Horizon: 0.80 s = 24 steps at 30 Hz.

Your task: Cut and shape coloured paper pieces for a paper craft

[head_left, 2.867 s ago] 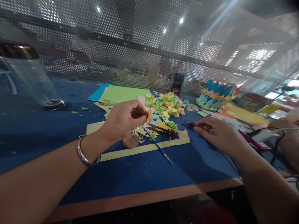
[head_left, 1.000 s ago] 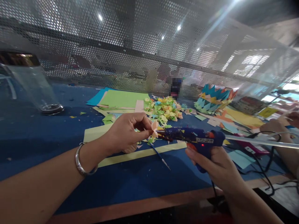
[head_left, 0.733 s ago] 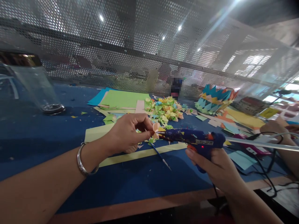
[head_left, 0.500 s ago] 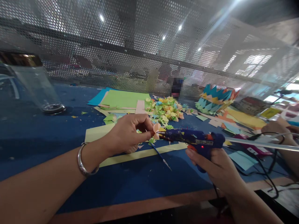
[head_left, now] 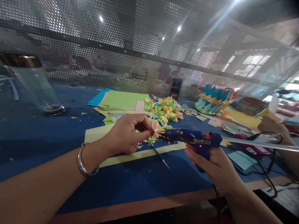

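Between thumb and forefinger, my left hand pinches a small peach paper flower. My right hand is wrapped round the handle of a blue glue gun with a red light lit and a long clear glue stick sticking out of its back. The gun's metal nozzle meets the flower; whether glue is coming out cannot be seen. Under my left hand lies a pale yellow paper strip. A thin blue brush-like tool rests across it. Behind the flower is a heap of small folded paper flowers.
A glass jar with a gold lid stands at the left. Stacked paper sheets lie at the back, beside a mesh screen. A pointed paper piece, a pink box, cables and another person's hand are at right.
My hands keep nearly the same pose, with the nozzle still at the flower. At the far right, the other person's hand has shifted slightly left and pale paper now shows above it.
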Tool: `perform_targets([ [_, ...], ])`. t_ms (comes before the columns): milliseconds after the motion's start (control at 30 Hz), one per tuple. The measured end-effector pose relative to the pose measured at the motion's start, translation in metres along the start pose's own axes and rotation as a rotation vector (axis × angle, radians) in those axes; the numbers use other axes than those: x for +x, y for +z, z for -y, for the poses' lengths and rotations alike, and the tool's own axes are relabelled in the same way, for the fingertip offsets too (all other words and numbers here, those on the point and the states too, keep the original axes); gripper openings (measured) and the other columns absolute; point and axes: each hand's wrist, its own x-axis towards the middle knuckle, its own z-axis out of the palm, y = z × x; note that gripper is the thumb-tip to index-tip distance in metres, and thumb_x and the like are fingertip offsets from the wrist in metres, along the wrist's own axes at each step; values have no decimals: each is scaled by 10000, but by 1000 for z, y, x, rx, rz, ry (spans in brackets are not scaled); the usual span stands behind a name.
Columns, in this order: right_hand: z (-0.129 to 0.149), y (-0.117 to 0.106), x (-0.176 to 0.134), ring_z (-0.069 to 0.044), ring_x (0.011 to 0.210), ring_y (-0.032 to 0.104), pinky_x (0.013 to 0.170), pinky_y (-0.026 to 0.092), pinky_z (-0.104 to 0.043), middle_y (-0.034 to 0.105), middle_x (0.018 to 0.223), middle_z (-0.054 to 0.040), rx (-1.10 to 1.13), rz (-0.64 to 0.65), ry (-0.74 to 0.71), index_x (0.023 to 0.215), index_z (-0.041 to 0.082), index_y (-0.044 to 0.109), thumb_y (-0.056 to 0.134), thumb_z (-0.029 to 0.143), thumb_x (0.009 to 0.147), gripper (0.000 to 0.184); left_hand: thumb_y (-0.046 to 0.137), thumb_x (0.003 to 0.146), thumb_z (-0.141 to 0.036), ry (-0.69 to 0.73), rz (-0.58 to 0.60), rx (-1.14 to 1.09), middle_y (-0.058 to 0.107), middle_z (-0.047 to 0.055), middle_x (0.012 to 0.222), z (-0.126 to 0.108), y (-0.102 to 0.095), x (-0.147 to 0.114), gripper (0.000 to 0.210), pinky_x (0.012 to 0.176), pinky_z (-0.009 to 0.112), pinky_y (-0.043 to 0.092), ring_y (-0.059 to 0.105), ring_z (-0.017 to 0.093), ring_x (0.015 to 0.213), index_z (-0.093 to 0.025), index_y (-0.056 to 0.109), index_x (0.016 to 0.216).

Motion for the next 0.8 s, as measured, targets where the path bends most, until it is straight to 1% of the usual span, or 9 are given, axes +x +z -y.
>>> perform_targets([
  [67, 2, 0, 0, -124, 530, 461, 499, 373, -245, 526, 566, 8, 55, -14, 61, 602, 198, 560, 625, 519, 898, 441, 699, 826, -229, 12, -44, -34, 737, 31, 817, -1, 0, 1, 81, 725, 300, 571, 699, 160, 768, -191, 642, 783],
  [200, -3, -10, 6, -127, 546, 505, 521, 398, -237, 565, 580, -17, 105, -20, 139, 553, 188, 558, 658, 575, 854, 500, 736, 786, -211, 34, -215, -12, 697, 9, 729, -4, -3, 4, 95, 628, 264, 544, 655, 136, 678, -193, 648, 755],
  [300, -13, -24, 16, -92, 413, 393, 406, 287, -238, 469, 485, 11, 121, 17, 251, 530, 186, 552, 660, 594, 845, 526, 747, 782, -203, 52, -289, -7, 700, 7, 750, -4, -7, 5, 79, 616, 257, 546, 657, 136, 681, -202, 668, 789],
  [367, -23, -34, 23, -82, 352, 340, 355, 184, -247, 449, 459, 21, 172, 29, 395, 567, 189, 554, 645, 594, 858, 506, 740, 795, -198, 75, -307, -19, 709, 5, 774, -2, -9, 4, 73, 633, 251, 556, 664, 132, 698, -211, 672, 818],
  [400, -28, -39, 27, -87, 359, 367, 354, 182, -247, 493, 480, 7, 202, 23, 443, 592, 189, 559, 659, 574, 855, 476, 735, 802, -194, 85, -310, -19, 713, 3, 783, -2, -9, 4, 70, 639, 250, 560, 665, 129, 701, -214, 673, 829],
  [467, -41, -47, 35, -103, 429, 443, 393, 263, -236, 562, 536, -19, 315, 20, 484, 651, 188, 572, 700, 513, 843, 399, 730, 811, -192, 96, -315, -5, 720, 4, 796, -1, -9, 3, 70, 643, 251, 565, 669, 131, 706, -218, 674, 845],
  [533, -53, -52, 43, -102, 464, 458, 415, 302, -223, 562, 549, -17, 366, 32, 515, 687, 180, 590, 716, 480, 837, 358, 727, 819, -201, 101, -316, 16, 726, 8, 812, -2, -8, 1, 70, 648, 258, 570, 676, 137, 718, -218, 673, 860],
  [633, -69, -55, 56, -97, 463, 463, 387, 295, -208, 547, 544, -8, 301, 12, 563, 642, 177, 560, 741, 490, 800, 394, 721, 829, -202, 121, -309, 33, 726, 5, 820, -4, -8, 0, 65, 657, 258, 572, 681, 139, 734, -219, 670, 866],
  [800, -84, -54, 73, -122, 493, 542, 367, 341, -198, 560, 579, 0, 185, 11, 567, 730, 160, 635, 778, 498, 741, 367, 707, 843, -203, 134, -294, 61, 722, -2, 808, -6, -9, 0, 39, 641, 240, 560, 674, 129, 725, -224, 676, 847],
])
